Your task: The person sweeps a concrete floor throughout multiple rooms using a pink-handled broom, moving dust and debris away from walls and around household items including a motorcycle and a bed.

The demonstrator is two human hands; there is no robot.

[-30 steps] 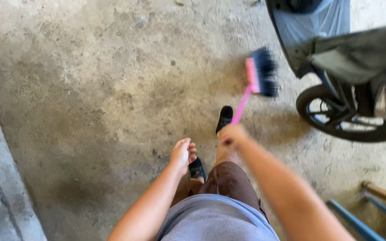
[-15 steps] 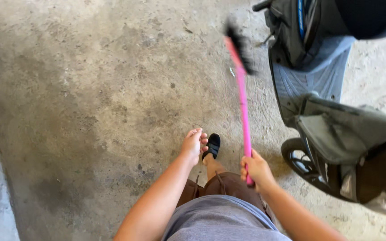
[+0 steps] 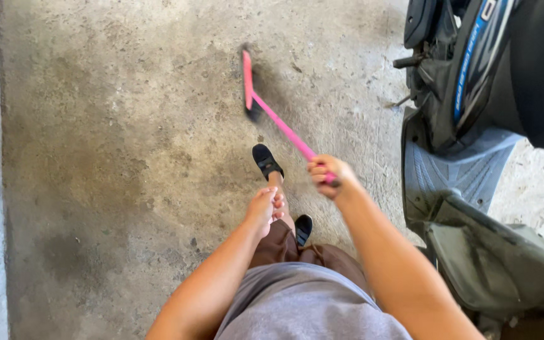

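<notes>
The light, stiff broom (image 3: 266,110) is gripped tight at its handle end by the right hand (image 3: 327,176); the left hand (image 3: 264,208) is loosely curled, holding nothing.

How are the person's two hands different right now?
The right hand is closed around the pink broom handle; the left hand holds nothing, its fingers loosely curled. The right hand reaches farther forward; the left hand hangs nearer the brown shorts. Both are bare, above the concrete floor.
</notes>
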